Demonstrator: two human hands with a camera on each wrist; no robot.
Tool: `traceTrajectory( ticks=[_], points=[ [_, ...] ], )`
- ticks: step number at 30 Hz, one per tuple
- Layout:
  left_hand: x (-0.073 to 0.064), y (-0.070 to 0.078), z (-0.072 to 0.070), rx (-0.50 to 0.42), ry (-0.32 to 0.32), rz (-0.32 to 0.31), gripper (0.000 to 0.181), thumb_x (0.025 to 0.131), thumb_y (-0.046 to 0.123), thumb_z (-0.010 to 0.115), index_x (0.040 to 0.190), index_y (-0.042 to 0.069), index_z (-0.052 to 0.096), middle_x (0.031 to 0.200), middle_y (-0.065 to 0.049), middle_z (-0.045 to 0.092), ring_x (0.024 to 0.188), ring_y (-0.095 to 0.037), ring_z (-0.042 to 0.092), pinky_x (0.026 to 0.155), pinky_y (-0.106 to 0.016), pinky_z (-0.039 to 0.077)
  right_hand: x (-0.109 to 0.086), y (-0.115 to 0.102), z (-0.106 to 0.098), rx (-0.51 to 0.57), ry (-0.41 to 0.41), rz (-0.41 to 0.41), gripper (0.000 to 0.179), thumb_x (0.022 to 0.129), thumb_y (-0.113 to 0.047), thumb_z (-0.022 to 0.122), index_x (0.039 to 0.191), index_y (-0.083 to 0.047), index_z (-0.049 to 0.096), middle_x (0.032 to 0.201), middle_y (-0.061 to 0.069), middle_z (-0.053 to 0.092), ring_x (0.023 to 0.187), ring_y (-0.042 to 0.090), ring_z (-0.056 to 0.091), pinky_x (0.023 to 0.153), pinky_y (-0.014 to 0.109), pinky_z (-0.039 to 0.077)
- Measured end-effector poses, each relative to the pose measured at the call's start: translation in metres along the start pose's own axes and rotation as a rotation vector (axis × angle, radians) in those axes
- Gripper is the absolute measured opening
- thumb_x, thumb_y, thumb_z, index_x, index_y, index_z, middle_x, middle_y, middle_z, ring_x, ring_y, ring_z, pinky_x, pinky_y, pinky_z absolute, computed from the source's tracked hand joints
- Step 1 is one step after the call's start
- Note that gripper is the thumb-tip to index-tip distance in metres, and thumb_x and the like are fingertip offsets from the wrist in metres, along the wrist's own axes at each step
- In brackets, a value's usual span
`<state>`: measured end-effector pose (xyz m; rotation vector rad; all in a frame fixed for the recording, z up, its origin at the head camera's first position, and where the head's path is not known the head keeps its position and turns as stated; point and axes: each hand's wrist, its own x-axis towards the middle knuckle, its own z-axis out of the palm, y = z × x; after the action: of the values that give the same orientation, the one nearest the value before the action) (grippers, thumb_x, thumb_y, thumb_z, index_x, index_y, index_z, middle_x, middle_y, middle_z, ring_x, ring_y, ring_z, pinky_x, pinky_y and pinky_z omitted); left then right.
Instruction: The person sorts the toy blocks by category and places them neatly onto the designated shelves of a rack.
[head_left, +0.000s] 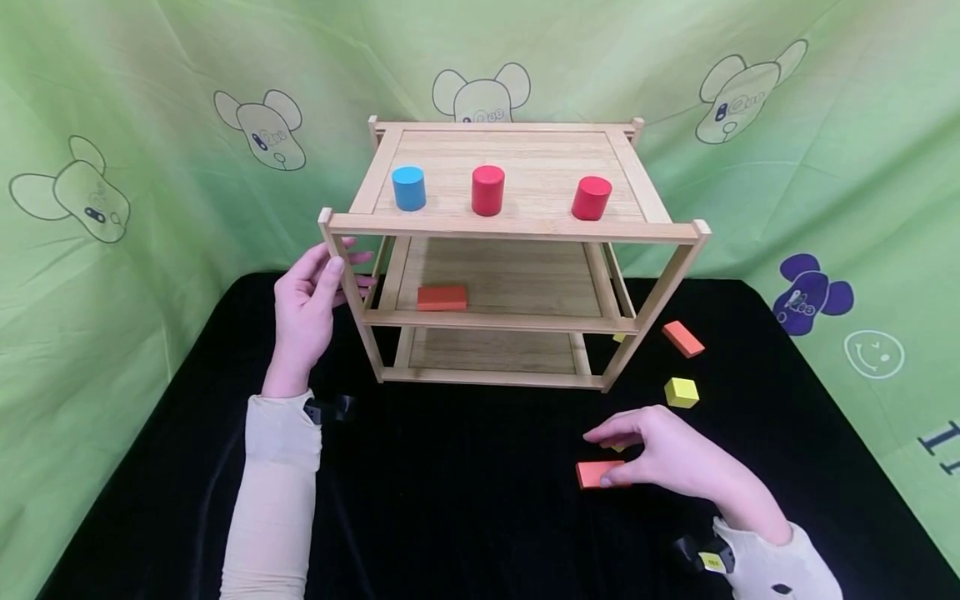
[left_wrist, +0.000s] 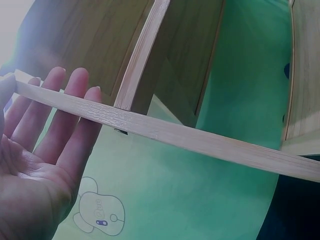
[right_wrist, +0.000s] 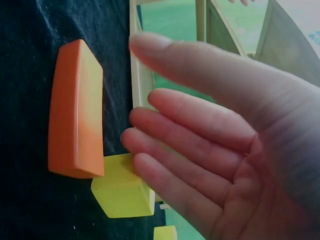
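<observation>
A three-tier wooden rack (head_left: 517, 227) stands on the black cloth. My left hand (head_left: 306, 312) holds its front left post (left_wrist: 165, 132), thumb in front and fingers behind. My right hand (head_left: 667, 454) hovers over an orange-red rectangular block (head_left: 592, 475), fingers spread apart from the thumb and nothing between them. In the right wrist view, that block (right_wrist: 67, 115) lies beside a yellow block (right_wrist: 125, 192), close to the fingertips. The head view shows the yellow block mostly hidden by the hand. Another orange-red block (head_left: 442, 298) lies on the rack's middle shelf.
On the top shelf stand a blue cylinder (head_left: 408, 189) and two red cylinders, one central (head_left: 487, 192) and one right (head_left: 592, 198). Right of the rack lie an orange-red block (head_left: 683, 339) and a yellow cube (head_left: 682, 392). A green printed curtain (head_left: 172, 125) surrounds the table.
</observation>
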<state>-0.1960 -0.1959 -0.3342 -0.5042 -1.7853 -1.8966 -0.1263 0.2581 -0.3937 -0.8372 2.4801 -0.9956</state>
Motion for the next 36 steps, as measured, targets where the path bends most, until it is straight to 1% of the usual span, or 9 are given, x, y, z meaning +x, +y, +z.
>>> traceTrajectory(
  ticks=[4,7,12,16,18,21,25,31,36],
  points=[
    [0.001,0.0,0.0,-0.009,-0.002,0.003,0.028,0.107,0.016,0.054,0.128,0.001,0.067,0.112,-0.018,0.073,0.087,-0.031,0.074,0.08,-0.038,0.061,0.0,-0.005,0.004,-0.076,-0.01,0.001,0.043,0.077,-0.03,0.091,0.112,-0.008,0.078,0.107,-0.001,0.074,0.091,0.013,0.07,0.077,0.032,0.06],
    [0.001,0.001,0.0,-0.014,-0.004,0.009,0.029,0.107,0.016,0.054,0.128,-0.001,0.066,0.112,-0.019,0.073,0.086,-0.033,0.074,0.079,-0.039,0.062,0.0,-0.008,0.007,-0.121,-0.02,-0.007,0.042,0.075,-0.03,0.092,0.11,-0.01,0.079,0.103,-0.005,0.073,0.086,0.009,0.066,0.072,0.029,0.058],
    [0.001,0.001,0.001,-0.013,-0.004,0.015,0.032,0.108,0.015,0.053,0.129,-0.007,0.062,0.112,-0.021,0.072,0.087,-0.035,0.074,0.077,-0.039,0.062,-0.001,-0.01,0.01,-0.189,-0.011,-0.011,0.04,0.073,-0.025,0.094,0.106,-0.01,0.08,0.098,-0.009,0.072,0.083,0.007,0.063,0.068,0.028,0.056],
    [0.001,0.001,0.0,-0.004,-0.003,0.015,0.031,0.108,0.015,0.053,0.129,-0.005,0.064,0.112,-0.021,0.072,0.088,-0.036,0.073,0.078,-0.039,0.062,-0.002,-0.011,0.013,-0.26,-0.01,0.023,0.036,0.072,-0.022,0.094,0.104,-0.012,0.08,0.094,-0.01,0.072,0.08,0.006,0.062,0.068,0.029,0.055],
    [0.001,0.0,0.0,-0.001,-0.002,0.013,0.03,0.108,0.015,0.053,0.129,-0.003,0.065,0.112,-0.021,0.072,0.088,-0.036,0.074,0.078,-0.039,0.062,-0.002,-0.012,0.015,-0.291,-0.006,0.03,0.034,0.071,-0.021,0.094,0.101,-0.014,0.08,0.093,-0.011,0.071,0.079,0.007,0.06,0.068,0.03,0.054],
    [0.0,0.0,0.0,-0.008,0.001,0.01,0.029,0.108,0.014,0.053,0.128,-0.003,0.065,0.111,-0.019,0.073,0.087,-0.036,0.074,0.078,-0.039,0.062,-0.002,-0.013,0.018,-0.333,0.009,0.035,0.031,0.07,-0.018,0.094,0.098,-0.019,0.08,0.091,-0.015,0.07,0.078,0.008,0.056,0.066,0.03,0.051],
    [0.0,0.001,0.001,-0.022,0.008,0.011,0.029,0.107,0.013,0.053,0.128,-0.004,0.064,0.11,-0.018,0.073,0.086,-0.039,0.073,0.077,-0.04,0.062,-0.001,-0.015,0.02,-0.351,0.03,0.039,0.03,0.069,-0.015,0.095,0.094,-0.021,0.08,0.089,-0.016,0.067,0.076,0.008,0.054,0.065,0.029,0.049],
    [0.0,0.002,0.002,-0.02,0.01,0.01,0.032,0.107,0.013,0.053,0.13,-0.009,0.062,0.11,-0.015,0.074,0.085,-0.036,0.074,0.077,-0.039,0.062,0.0,-0.014,0.021,-0.346,0.054,0.007,0.027,0.069,-0.013,0.094,0.091,-0.02,0.08,0.084,-0.018,0.065,0.072,0.005,0.052,0.06,0.025,0.046],
    [0.0,0.002,0.002,-0.017,0.007,0.011,0.032,0.108,0.013,0.053,0.13,-0.008,0.062,0.11,-0.015,0.074,0.084,-0.034,0.074,0.077,-0.039,0.062,0.001,-0.015,0.02,-0.316,0.046,-0.012,0.025,0.071,-0.014,0.093,0.092,-0.02,0.08,0.085,-0.019,0.065,0.073,0.004,0.055,0.063,0.027,0.051]
  ],
)
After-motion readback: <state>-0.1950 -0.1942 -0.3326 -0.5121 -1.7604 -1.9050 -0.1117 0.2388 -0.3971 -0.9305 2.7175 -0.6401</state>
